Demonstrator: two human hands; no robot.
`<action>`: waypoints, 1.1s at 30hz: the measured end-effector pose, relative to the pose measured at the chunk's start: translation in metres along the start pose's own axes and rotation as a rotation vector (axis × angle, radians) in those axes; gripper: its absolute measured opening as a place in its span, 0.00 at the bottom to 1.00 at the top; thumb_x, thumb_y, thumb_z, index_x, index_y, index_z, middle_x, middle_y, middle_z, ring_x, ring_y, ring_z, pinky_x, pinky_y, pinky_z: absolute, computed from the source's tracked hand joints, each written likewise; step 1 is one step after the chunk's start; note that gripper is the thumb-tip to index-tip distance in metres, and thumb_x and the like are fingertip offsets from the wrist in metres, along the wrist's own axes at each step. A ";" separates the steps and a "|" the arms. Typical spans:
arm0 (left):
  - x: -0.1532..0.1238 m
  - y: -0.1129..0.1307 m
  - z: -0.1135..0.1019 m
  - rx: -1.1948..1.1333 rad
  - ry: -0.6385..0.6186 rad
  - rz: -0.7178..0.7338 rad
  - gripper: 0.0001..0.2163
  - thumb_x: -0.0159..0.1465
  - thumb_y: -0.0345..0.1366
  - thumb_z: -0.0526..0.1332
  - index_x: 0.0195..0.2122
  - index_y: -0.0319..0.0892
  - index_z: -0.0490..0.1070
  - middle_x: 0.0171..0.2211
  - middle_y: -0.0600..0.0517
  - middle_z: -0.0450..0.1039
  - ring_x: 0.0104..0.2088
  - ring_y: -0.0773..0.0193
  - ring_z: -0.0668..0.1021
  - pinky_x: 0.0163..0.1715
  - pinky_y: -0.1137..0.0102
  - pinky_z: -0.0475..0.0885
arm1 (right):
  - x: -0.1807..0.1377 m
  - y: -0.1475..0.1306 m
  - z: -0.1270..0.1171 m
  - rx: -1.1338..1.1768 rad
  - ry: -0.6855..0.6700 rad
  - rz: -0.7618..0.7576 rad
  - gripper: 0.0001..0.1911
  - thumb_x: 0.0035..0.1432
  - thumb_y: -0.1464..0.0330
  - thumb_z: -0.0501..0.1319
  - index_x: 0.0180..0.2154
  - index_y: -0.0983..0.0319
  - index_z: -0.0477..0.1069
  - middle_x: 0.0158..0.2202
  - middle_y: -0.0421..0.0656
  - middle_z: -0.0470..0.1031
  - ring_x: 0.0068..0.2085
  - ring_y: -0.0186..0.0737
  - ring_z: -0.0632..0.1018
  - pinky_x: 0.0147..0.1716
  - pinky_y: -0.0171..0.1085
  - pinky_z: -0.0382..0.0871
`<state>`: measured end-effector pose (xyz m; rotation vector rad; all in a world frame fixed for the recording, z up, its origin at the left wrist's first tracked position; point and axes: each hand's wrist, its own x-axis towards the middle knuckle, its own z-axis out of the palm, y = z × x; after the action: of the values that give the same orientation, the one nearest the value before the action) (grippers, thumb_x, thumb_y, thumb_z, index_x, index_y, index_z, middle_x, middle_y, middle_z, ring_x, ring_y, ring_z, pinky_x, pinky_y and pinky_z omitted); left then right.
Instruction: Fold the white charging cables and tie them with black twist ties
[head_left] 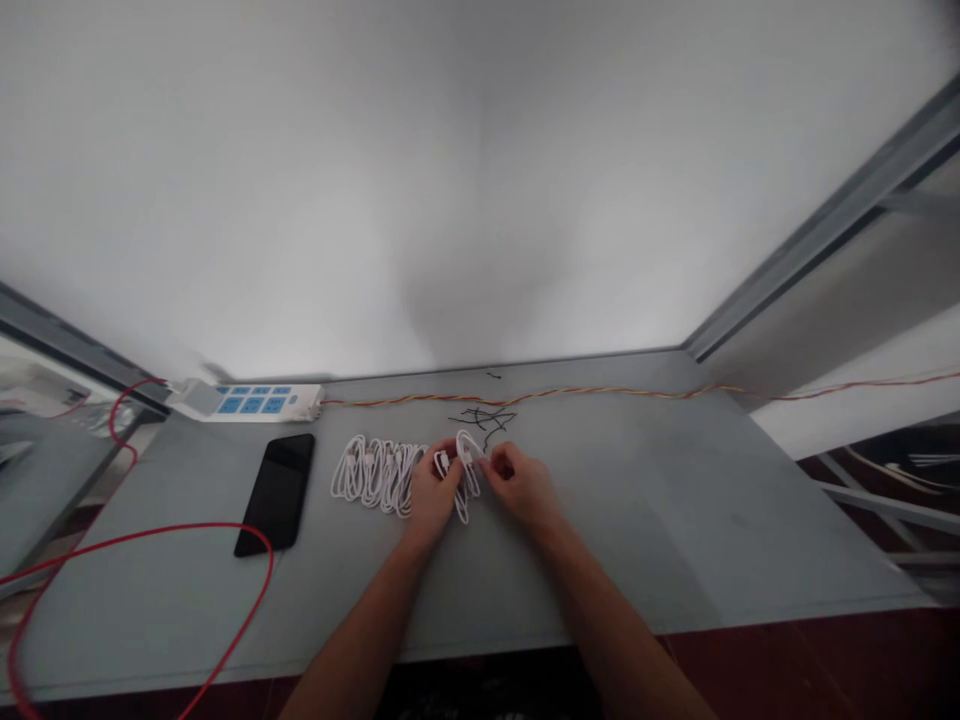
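Note:
My left hand is closed around a coiled white USB cable, with its plug end showing by the thumb. Close by on the right, my right hand has thumb and forefinger pinched together at the coil's edge; what lies between those fingertips is too small to make out. A row of similar coiled white cables lies on the grey tabletop, just left of my left hand. Several thin black ties are scattered behind my hands.
A black phone lies at the left, beneath a white power strip with blue sockets. A red cable loops over the table's left side. Twisted red and yellow wires run along the back, before a white wall.

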<state>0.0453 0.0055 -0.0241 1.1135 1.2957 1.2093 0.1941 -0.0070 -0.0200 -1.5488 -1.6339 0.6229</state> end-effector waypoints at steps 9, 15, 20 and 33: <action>-0.005 0.011 0.000 0.044 -0.044 -0.010 0.19 0.55 0.41 0.65 0.46 0.40 0.73 0.26 0.52 0.76 0.20 0.68 0.73 0.21 0.74 0.66 | 0.003 -0.001 0.004 0.264 -0.206 0.013 0.15 0.57 0.63 0.60 0.46 0.55 0.71 0.39 0.43 0.80 0.37 0.43 0.80 0.36 0.41 0.72; -0.006 0.014 0.000 0.160 -0.013 0.011 0.21 0.59 0.46 0.61 0.48 0.39 0.72 0.17 0.56 0.70 0.15 0.68 0.69 0.17 0.75 0.62 | 0.012 0.011 -0.019 0.518 -0.248 0.125 0.17 0.48 0.62 0.66 0.41 0.60 0.75 0.32 0.43 0.78 0.31 0.39 0.77 0.30 0.37 0.70; -0.003 0.016 -0.011 0.185 0.013 0.060 0.21 0.60 0.48 0.59 0.51 0.41 0.69 0.38 0.46 0.79 0.24 0.66 0.77 0.22 0.73 0.69 | 0.014 0.022 -0.052 0.822 -0.306 0.301 0.17 0.41 0.59 0.70 0.35 0.61 0.77 0.23 0.37 0.72 0.20 0.29 0.66 0.20 0.31 0.59; 0.022 0.018 -0.058 0.771 0.095 0.288 0.14 0.61 0.48 0.57 0.35 0.41 0.72 0.26 0.51 0.74 0.28 0.61 0.75 0.32 0.67 0.68 | 0.004 0.032 -0.075 0.790 -0.112 0.411 0.16 0.47 0.57 0.67 0.33 0.62 0.73 0.21 0.37 0.70 0.17 0.27 0.64 0.15 0.29 0.55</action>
<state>-0.0142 0.0241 -0.0082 1.8564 1.7877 0.9789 0.2731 -0.0111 -0.0019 -1.2421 -0.9328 1.3956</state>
